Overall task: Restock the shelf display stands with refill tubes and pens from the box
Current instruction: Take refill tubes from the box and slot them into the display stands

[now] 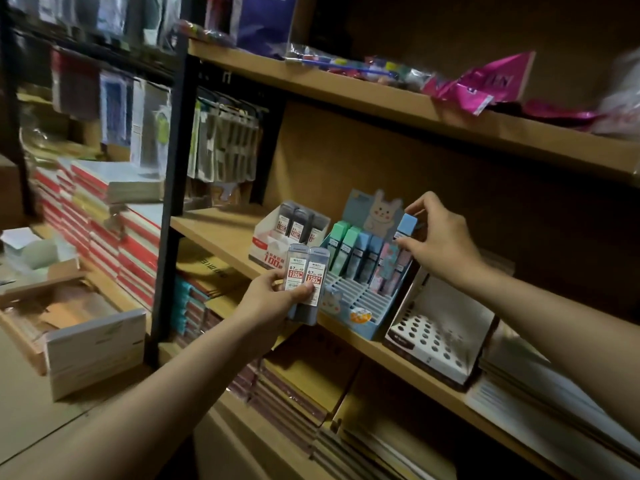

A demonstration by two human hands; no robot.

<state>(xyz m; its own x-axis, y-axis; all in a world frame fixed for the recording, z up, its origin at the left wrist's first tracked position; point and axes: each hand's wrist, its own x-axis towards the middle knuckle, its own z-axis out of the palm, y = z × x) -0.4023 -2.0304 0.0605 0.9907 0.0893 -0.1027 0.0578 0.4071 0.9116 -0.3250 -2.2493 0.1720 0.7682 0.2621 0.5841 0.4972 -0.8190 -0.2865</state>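
My left hand [273, 296] grips two grey refill tubes [306, 275] with red and white labels, held upright in front of the middle shelf. My right hand [438, 237] pinches a blue-capped refill tube [406, 225] at the right end of the back row of the blue rabbit display stand [360, 299]. That stand holds a row of green, blue and pink tubes [356, 251]; its front slots are bare. A white stand [273, 244] to its left holds three grey tubes [299, 221].
A white stand with round holes [433, 341] sits right of the blue stand on the wooden shelf [221, 230]. Stacked notebooks [104, 220] fill the left. An open cardboard box [62, 306] lies lower left. Packets lie on the upper shelf [381, 95].
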